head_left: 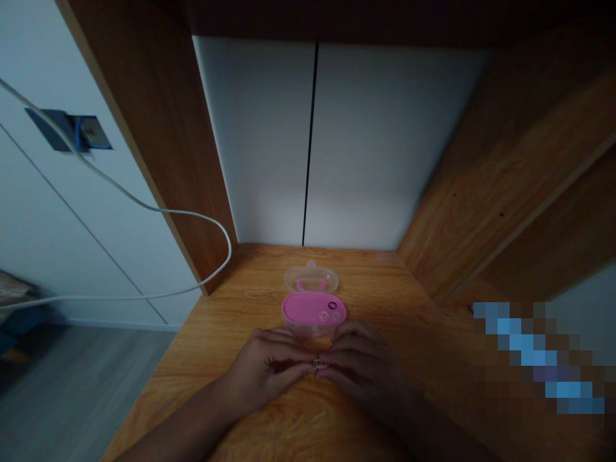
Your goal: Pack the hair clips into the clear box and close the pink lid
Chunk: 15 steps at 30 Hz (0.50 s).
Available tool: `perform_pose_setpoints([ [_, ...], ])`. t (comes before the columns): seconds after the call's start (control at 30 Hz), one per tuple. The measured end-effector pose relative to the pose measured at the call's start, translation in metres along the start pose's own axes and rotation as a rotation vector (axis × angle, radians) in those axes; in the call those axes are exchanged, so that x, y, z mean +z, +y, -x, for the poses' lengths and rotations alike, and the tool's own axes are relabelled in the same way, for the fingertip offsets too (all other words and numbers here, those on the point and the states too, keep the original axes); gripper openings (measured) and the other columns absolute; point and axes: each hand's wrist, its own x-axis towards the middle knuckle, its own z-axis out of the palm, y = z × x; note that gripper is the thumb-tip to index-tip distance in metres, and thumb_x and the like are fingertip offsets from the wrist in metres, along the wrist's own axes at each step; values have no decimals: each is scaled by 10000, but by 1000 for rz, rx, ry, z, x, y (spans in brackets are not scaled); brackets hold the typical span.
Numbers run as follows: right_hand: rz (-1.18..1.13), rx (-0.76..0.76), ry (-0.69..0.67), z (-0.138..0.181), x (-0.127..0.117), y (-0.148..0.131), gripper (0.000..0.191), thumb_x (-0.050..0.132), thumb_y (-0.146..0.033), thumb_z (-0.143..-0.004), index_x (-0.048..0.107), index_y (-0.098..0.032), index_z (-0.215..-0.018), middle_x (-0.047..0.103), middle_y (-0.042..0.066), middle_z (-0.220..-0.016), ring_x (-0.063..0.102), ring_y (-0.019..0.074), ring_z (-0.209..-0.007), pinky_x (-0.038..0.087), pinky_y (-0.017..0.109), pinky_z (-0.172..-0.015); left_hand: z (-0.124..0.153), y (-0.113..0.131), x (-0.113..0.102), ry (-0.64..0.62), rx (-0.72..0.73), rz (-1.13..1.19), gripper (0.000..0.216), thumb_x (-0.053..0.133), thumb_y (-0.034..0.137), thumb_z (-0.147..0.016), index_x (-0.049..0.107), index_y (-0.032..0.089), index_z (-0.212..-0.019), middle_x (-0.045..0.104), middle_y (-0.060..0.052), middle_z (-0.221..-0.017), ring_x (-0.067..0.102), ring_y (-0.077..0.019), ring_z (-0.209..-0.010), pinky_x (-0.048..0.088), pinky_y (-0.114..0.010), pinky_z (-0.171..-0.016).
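Wooden tabletop (394, 289) gives passage left and right of the pink-topped case (302, 308). The left hand (262, 366) and right hand (368, 359) close off its near side, the clear lid (312, 278) its far side; beyond stands a white panel (366, 154); a looped cable (230, 247) hangs left.

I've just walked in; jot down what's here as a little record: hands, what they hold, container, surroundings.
Left hand: fingertip grip on a small pale loop
Right hand: fingertips meeting the left's at the same loop
Held item detail: too small to identify
Container: clear, with a pink oval top, just beyond the hands
On the pink top: one dark ring, two pale rings
Behind it: clear oval piece showing some pink
Surface: wood-grain desk
Left side: white cord, looping
Light: dim
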Motion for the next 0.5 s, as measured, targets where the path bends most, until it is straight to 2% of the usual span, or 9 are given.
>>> perform_pose_setpoints([
  [0.2,1,12,0,1,2,1,173,789,-236,-806,708,-214,-958,729,13,-751,623,168,-758,552,307,-681,-2,4,-1,49,162,-120,175,672,107,-849,763,175,-983,773,-58,-802,691,-162,-706,554,-272,-656],
  [0.5,59,114,141,-4,-5,-4,120,770,-160,-787,713,-240,-856,747,-3,-713,658,172,-705,565,312,-648,-5,9,-11,148,51,-125,96,675,120,-819,742,181,-847,764,-63,-776,698,-177,-706,558,-292,-660],
])
